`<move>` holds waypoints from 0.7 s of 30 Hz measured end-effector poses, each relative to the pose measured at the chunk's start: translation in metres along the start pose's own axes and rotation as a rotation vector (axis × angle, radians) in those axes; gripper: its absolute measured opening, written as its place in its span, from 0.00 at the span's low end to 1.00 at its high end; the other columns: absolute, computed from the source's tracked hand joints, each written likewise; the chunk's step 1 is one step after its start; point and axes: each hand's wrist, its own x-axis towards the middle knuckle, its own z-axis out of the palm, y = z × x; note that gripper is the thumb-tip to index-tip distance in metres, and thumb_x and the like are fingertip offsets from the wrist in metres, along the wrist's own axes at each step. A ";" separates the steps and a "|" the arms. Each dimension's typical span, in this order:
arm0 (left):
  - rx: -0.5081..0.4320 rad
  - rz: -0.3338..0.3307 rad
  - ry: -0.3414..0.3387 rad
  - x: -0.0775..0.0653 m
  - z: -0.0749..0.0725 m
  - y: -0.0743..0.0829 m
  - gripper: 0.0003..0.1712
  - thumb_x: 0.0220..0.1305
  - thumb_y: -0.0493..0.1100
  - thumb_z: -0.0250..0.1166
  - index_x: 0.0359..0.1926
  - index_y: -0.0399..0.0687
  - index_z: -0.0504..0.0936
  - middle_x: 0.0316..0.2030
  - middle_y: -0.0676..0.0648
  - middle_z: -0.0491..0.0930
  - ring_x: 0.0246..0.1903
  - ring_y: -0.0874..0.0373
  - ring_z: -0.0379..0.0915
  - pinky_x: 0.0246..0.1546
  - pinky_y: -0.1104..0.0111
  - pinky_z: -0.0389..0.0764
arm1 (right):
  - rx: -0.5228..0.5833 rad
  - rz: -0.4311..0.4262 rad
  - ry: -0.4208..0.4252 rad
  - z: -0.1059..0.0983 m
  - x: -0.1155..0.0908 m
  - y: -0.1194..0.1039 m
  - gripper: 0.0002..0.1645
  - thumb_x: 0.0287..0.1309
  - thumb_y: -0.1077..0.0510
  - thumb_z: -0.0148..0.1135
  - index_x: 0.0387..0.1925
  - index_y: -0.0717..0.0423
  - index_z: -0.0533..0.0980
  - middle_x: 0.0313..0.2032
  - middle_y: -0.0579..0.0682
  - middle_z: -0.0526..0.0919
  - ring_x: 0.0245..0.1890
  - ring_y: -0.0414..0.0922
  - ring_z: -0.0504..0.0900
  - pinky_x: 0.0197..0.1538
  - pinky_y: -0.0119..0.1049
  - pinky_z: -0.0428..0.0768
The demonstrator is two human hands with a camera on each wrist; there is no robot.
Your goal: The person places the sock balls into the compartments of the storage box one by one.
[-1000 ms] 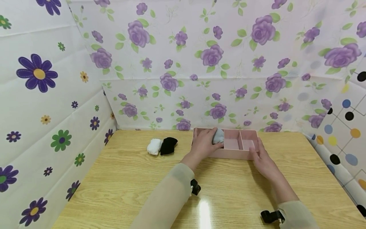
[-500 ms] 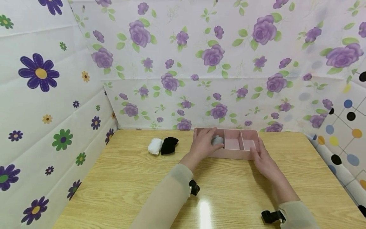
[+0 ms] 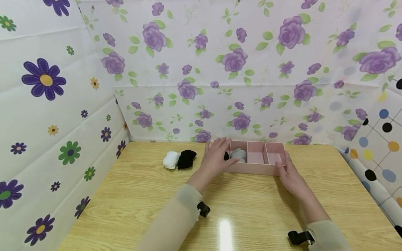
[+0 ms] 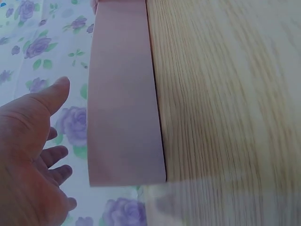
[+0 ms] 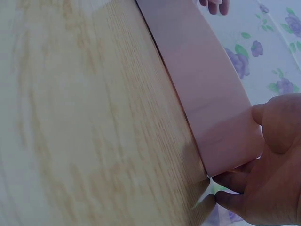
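A pink divided box (image 3: 254, 169) stands near the table's back edge. In one of its left compartments lies a grey cloth bundle (image 3: 238, 155), like a balled-up sock. A black bundle (image 3: 226, 156) shows partly in the leftmost compartment, mostly behind my left hand (image 3: 216, 157). That hand hovers over the box's left end with spread fingers and holds nothing; the left wrist view shows its thumb apart from the box wall. My right hand (image 3: 290, 177) grips the box's right end, thumb at the front rim and fingers along the end wall. The two right compartments hold nothing visible.
Left of the box, a white bundle (image 3: 171, 160) and a black bundle (image 3: 186, 159) lie side by side on the wooden table (image 3: 141, 198). A flower-patterned sheet (image 3: 188, 69) rises behind the table's back edge.
My left hand has let go of the grey bundle, now lower in its compartment, and moved left, uncovering part of the black bundle. The right hand keeps its hold on the box.
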 end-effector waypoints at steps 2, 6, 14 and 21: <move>0.004 0.010 0.002 -0.004 -0.004 -0.004 0.51 0.76 0.69 0.69 0.88 0.56 0.61 0.86 0.46 0.59 0.86 0.46 0.49 0.84 0.39 0.41 | -0.002 0.000 0.001 0.000 0.000 -0.001 0.50 0.92 0.41 0.36 0.86 0.63 0.21 0.82 0.81 0.34 0.81 0.81 0.39 0.78 0.78 0.45; 0.024 0.022 -0.003 -0.012 -0.010 -0.012 0.53 0.74 0.68 0.70 0.88 0.57 0.60 0.86 0.46 0.58 0.86 0.45 0.47 0.84 0.39 0.40 | -0.009 0.000 0.001 0.000 -0.001 -0.002 0.50 0.92 0.41 0.35 0.86 0.63 0.21 0.82 0.81 0.34 0.81 0.81 0.39 0.78 0.78 0.45; 0.057 0.039 0.009 -0.031 -0.024 -0.028 0.55 0.73 0.68 0.72 0.89 0.56 0.59 0.86 0.47 0.58 0.86 0.46 0.46 0.84 0.40 0.38 | -0.007 -0.007 0.000 0.000 -0.001 -0.002 0.51 0.92 0.40 0.35 0.86 0.64 0.21 0.82 0.82 0.34 0.81 0.81 0.39 0.78 0.78 0.45; 0.094 0.036 -0.020 -0.047 -0.032 -0.044 0.58 0.74 0.71 0.69 0.91 0.56 0.52 0.88 0.48 0.50 0.87 0.48 0.44 0.85 0.41 0.35 | 0.010 -0.013 -0.008 0.000 -0.001 -0.001 0.51 0.91 0.39 0.35 0.86 0.62 0.20 0.82 0.81 0.32 0.81 0.81 0.38 0.78 0.79 0.44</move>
